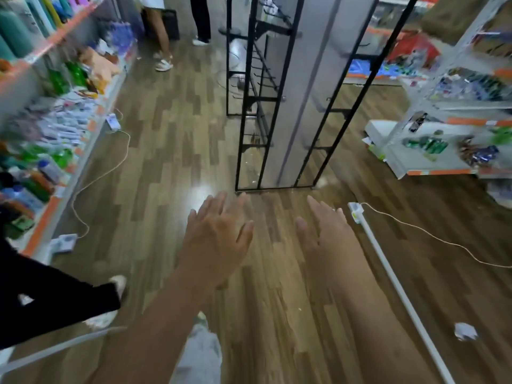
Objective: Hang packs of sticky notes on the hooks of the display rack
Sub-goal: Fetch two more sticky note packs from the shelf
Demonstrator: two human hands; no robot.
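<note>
Rack (pixel 244 106) of black bars at upper centre, hooks (pixel 266 68) seemingly bare, awaiting stock. At lower centre, left hand (pixel 219 234) and right hand (pixel 324 234), both released, fingers spread, holding nothing, probably poised for a first pack. Sticky-note packs not identifiable anywhere in frame.

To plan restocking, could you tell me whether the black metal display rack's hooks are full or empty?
Empty: the visible hooks on the black metal display rack stick out bare, with no packs hanging.
</note>
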